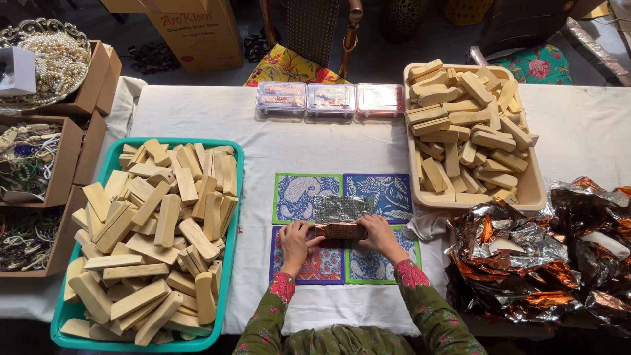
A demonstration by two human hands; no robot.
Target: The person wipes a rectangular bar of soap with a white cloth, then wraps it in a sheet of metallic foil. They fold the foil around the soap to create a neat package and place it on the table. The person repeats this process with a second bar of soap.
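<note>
A bar wrapped in copper-coloured foil (pixel 340 231) lies across the middle of a patterned cloth mat (pixel 371 190) on the white table. My left hand (pixel 296 242) grips its left end and my right hand (pixel 379 236) grips its right end. A silver flap of the foil (pixel 338 208) still lies flat on the mat just beyond the bar.
A teal tray (pixel 234 197) of pale wooden-looking bars sits at left. A cream tray (pixel 532 190) of the same bars sits at upper right. Crumpled copper and silver foil sheets (pixel 559 256) pile at right. Three clear lidded boxes (pixel 330 98) line the far edge. Boxes of beads (pixel 33 164) stand at far left.
</note>
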